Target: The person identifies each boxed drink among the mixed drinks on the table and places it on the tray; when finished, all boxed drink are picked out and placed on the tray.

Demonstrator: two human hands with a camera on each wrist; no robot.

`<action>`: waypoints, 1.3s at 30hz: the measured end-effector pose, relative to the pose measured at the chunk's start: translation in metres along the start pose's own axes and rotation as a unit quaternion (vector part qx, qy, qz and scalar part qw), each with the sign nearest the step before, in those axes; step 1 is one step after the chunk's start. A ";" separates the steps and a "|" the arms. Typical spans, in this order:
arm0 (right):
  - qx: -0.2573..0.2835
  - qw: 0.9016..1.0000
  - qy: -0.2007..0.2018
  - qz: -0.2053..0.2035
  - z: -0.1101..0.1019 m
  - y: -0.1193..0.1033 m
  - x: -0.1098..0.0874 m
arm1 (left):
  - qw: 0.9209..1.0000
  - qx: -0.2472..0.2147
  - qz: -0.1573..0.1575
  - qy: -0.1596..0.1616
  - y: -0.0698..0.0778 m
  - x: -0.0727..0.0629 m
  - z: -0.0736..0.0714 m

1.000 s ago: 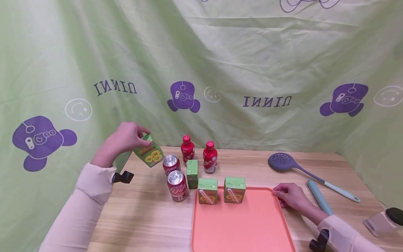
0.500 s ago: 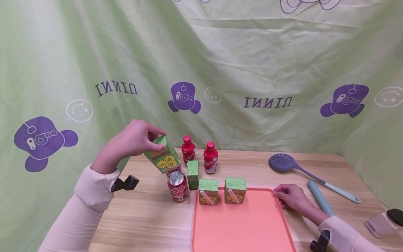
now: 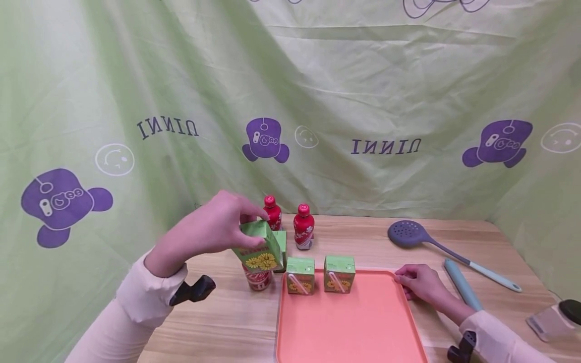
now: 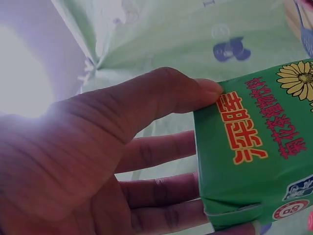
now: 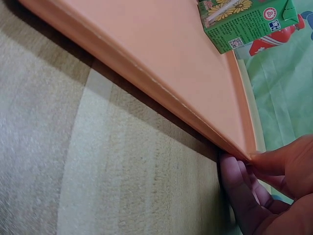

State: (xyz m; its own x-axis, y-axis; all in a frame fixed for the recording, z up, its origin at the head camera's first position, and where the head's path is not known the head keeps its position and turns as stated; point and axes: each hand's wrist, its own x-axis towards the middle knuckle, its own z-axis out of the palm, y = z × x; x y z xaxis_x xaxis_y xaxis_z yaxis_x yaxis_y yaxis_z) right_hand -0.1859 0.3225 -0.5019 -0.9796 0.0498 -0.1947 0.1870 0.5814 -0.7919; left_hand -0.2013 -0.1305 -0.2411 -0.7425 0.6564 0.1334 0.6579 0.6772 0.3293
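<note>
My left hand [image 3: 215, 227] holds a green drink carton [image 4: 249, 152] with yellow flowers between thumb and fingers, tilted. In the head view it overlaps a red drink can [image 3: 258, 280] and a green carton [image 3: 281, 247] standing behind. Thumb and fingers of my right hand [image 3: 422, 283] pinch the far right corner of the orange tray [image 3: 345, 327]. Two more green cartons with straws stand upright at the tray's far edge, the left one [image 3: 300, 276] near the corner and the right one [image 3: 339, 274] beside it. A second can is hidden behind the left hand and its carton.
Two red bottles, one partly covered [image 3: 273, 212] and one in full view [image 3: 303, 227], stand at the back. On the right lie a slotted spoon [image 3: 407, 234], a light blue stick-like handle [image 3: 463, 286] and a clear container with a black lid [image 3: 551, 318]. A green curtain [image 3: 317, 75] hangs behind.
My left hand has carried the green carton rightward and a little toward me, from left of the cans to over the nearer one. The right hand stays at the tray corner.
</note>
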 end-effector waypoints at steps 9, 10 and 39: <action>0.004 1.000 0.000 0.005 0.000 0.001 0.000 | 0.999 0.024 0.037 -0.005 0.016 0.003 0.018; 0.004 1.000 -0.001 0.006 0.000 0.000 0.000 | 0.999 0.025 0.035 -0.009 0.016 0.003 0.020; 0.003 1.000 0.003 0.000 0.000 -0.001 -0.001 | 0.993 0.048 0.043 -0.097 0.030 0.012 0.108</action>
State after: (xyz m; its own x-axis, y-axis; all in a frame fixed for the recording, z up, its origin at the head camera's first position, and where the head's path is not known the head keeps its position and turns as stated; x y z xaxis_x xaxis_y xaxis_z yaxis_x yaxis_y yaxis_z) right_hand -0.1847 0.3220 -0.5005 -0.9801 0.0554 -0.1907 0.1873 0.5770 -0.7950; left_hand -0.1768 -0.0669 -0.3306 -0.6509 0.7586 -0.0292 0.7338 0.6386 0.2318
